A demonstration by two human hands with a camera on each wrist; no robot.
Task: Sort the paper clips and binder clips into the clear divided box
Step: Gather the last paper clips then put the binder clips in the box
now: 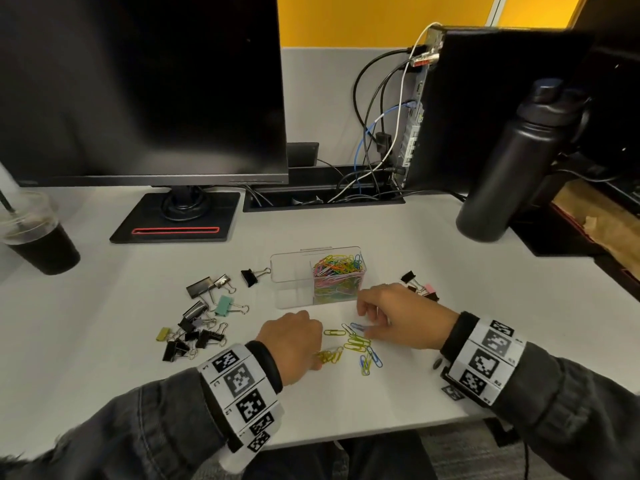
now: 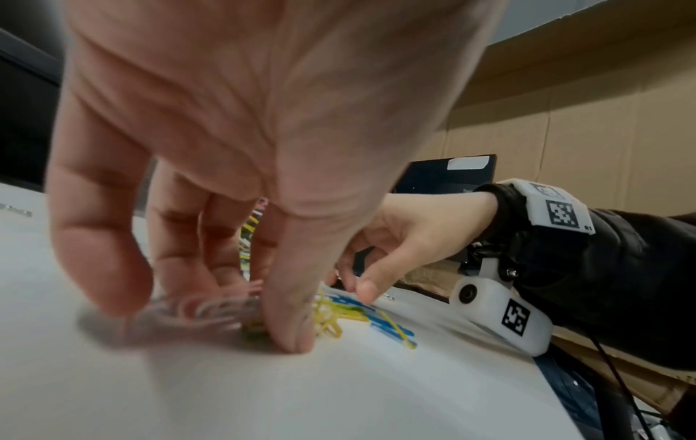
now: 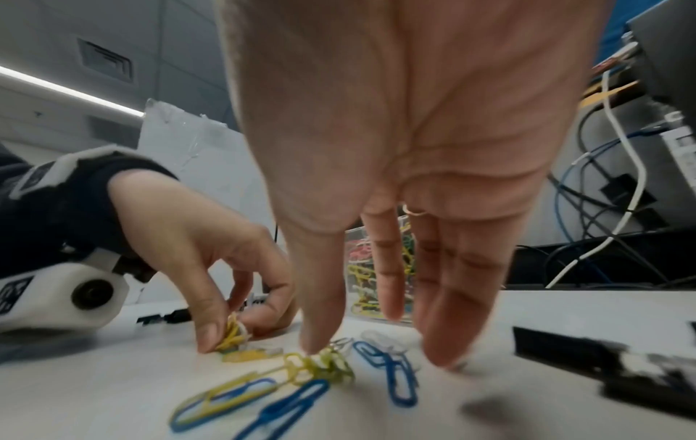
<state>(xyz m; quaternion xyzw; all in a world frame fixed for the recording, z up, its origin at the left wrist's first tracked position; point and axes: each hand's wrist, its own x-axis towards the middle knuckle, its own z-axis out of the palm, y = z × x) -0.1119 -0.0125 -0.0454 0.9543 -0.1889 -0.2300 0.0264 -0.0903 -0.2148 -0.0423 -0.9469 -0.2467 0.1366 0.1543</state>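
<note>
Paper clips in yellow and blue coated wire lie loose on the white desk before the clear divided plastic box. Left hand pinches a yellow bunch; right hand hovers spread, holding nothing. Light, slippery, they probably tangle; pinch by the loops.

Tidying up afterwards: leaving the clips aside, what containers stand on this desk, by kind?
clear divided box: 1
black bottle: 1
plastic cup of dark drink: 1
Total: 3
</note>
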